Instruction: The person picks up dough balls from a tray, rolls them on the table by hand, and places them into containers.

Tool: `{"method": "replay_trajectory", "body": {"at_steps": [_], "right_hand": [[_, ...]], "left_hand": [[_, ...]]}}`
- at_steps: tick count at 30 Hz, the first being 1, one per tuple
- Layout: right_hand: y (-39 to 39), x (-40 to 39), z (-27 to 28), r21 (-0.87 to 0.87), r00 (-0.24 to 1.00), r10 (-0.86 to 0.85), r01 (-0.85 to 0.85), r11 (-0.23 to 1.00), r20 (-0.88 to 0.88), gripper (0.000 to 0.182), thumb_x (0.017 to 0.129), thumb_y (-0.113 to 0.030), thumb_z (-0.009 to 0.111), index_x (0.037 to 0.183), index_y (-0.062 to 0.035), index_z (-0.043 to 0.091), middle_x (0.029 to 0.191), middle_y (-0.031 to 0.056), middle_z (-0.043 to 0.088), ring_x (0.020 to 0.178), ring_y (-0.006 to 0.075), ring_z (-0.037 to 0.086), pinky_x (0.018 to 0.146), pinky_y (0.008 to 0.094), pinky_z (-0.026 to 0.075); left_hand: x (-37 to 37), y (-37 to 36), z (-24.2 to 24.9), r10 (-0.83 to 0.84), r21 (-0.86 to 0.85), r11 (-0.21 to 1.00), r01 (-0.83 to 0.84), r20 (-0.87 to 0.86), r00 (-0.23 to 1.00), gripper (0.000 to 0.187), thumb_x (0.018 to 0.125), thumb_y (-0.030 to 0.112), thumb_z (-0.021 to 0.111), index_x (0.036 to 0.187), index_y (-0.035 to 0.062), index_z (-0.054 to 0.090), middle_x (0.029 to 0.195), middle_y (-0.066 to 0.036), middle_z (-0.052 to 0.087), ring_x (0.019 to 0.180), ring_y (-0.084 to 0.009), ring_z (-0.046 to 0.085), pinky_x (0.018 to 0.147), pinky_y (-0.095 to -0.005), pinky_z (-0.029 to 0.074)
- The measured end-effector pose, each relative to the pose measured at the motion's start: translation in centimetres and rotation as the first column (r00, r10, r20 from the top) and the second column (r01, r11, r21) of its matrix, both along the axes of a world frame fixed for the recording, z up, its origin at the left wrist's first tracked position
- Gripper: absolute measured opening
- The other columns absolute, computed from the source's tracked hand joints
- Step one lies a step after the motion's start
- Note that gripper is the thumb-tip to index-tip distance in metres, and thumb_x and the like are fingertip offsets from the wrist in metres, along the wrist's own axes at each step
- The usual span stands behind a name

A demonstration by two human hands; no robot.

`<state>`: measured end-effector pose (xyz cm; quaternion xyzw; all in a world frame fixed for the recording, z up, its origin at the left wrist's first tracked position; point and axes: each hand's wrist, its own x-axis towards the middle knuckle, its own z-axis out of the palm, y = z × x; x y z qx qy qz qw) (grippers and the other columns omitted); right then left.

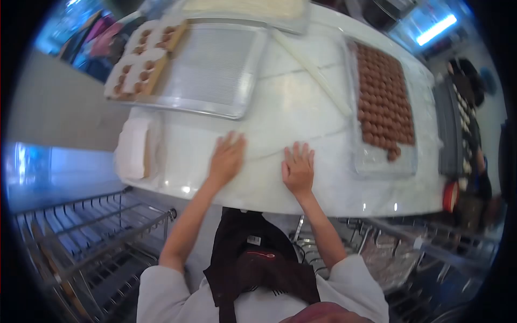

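Observation:
My left hand point(228, 157) lies palm down on the white marble table point(258, 185), left of its middle, its fingers stretched out and slightly blurred. To its right, my right hand point(299, 168) also rests on the table with spread fingers. Neither hand holds anything. Beyond my left hand is a metal tray point(215, 64), with white holders of small brown pieces point(144, 75) at its left end. A clear tray point(385, 166) filled with rows of round brown balls point(382, 91) stands to the right of my right hand. Between the trays lies a pale rod point(312, 70).
A stack of white paper or liners point(133, 148) sits at the table's left edge. Another tray point(247, 8) is at the far edge. Wire racks point(97, 226) stand below both near sides. At the far right are a dark container point(449, 124) and a person point(466, 81).

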<state>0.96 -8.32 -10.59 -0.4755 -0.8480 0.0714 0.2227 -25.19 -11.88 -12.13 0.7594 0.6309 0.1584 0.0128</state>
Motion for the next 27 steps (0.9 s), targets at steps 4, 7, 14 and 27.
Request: {"method": "replay_trajectory", "body": {"at_steps": [4,7,14,27], "right_hand": [[-0.8,-4.6,-0.7,-0.033,0.988,0.126,-0.129,0.991,-0.087,0.049,0.088,-0.011,0.058,0.135,-0.0001,0.056,0.143,0.0257,0.049,0.138,0.0461,0.038,0.117,0.0554,0.025],[-6.3,-1.2,-1.0,-0.125,0.971,0.235,-0.24,0.963,-0.053,0.038,0.087,-0.002,0.053,0.123,0.0008,0.064,0.135,0.0249,0.057,0.131,0.0451,0.049,0.113,0.055,0.033],[1.2,-2.2,-1.1,0.157,0.998,0.031,-0.039,0.987,0.055,0.04,0.087,-0.007,0.059,0.126,-0.0025,0.064,0.139,0.0219,0.056,0.136,0.0434,0.044,0.115,0.0555,0.03],[1.7,-2.6,-2.2,0.165,0.994,0.109,-0.105,0.981,-0.015,0.037,0.09,-0.007,0.059,0.126,-0.0028,0.063,0.135,0.0238,0.057,0.131,0.0449,0.048,0.114,0.0548,0.032]], "left_hand": [[4.4,0.5,-0.8,-0.013,0.104,0.995,-0.006,0.183,0.983,0.045,0.091,0.011,0.052,0.135,0.0006,0.053,0.136,-0.018,0.057,0.132,-0.0407,0.048,0.114,-0.0535,0.033],[2.4,-4.4,1.0,-0.078,0.152,0.987,0.045,0.218,0.973,0.036,0.092,0.016,0.057,0.127,0.009,0.063,0.139,-0.009,0.058,0.131,-0.0289,0.053,0.111,-0.0464,0.04],[2.1,1.0,1.1,0.094,0.144,0.983,-0.114,0.139,0.986,0.037,0.09,0.021,0.063,0.126,0.0104,0.063,0.141,-0.004,0.057,0.137,-0.0242,0.046,0.114,-0.0486,0.036],[1.4,0.5,0.2,0.063,0.151,0.985,-0.088,0.163,0.985,0.03,0.091,0.019,0.06,0.12,0.0116,0.066,0.137,0.0,0.059,0.135,-0.0288,0.048,0.116,-0.0497,0.033]]}}
